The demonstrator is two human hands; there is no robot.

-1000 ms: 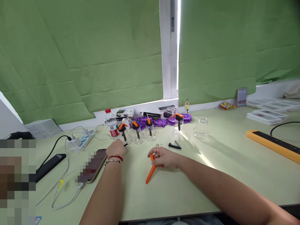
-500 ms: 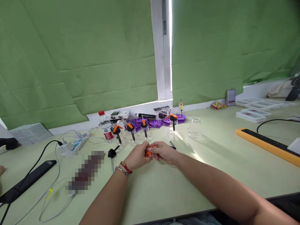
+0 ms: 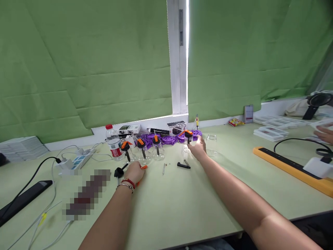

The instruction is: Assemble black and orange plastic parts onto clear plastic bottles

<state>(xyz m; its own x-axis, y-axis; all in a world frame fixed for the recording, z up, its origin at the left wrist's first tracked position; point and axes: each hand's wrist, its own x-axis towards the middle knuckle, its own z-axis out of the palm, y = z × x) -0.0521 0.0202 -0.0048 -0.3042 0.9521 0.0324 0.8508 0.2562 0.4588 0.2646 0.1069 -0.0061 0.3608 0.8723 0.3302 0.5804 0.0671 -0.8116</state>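
Observation:
My left hand point(image 3: 134, 172) is closed low over the table on an orange plastic part point(image 3: 144, 167), which sticks out past the fingers. Beside it lies a black piece with a metal rod point(image 3: 119, 172). My right hand point(image 3: 198, 149) reaches forward, its fingers around the side of a clear jar point(image 3: 186, 150) with a black and orange top point(image 3: 188, 134). Between the hands lie a thin metal pin point(image 3: 163, 169), a black strip point(image 3: 183, 166) and a small spring point(image 3: 186, 162). An upturned clear cup point(image 3: 212, 138) stands behind the right wrist.
Several clear jars point(image 3: 158, 151) with orange-topped lids stand left of centre, beside a red-capped bottle point(image 3: 113, 144). Purple plastic pieces point(image 3: 169, 139) lie behind. Cables and a power strip point(image 3: 83, 160) are at left; an orange-edged bar point(image 3: 291, 169) and another person's hand point(image 3: 325, 133) at right.
My hands have parted. The left moved left with the orange part; the right reached forward to the clear jar. The pin and black strip between them have come into view.

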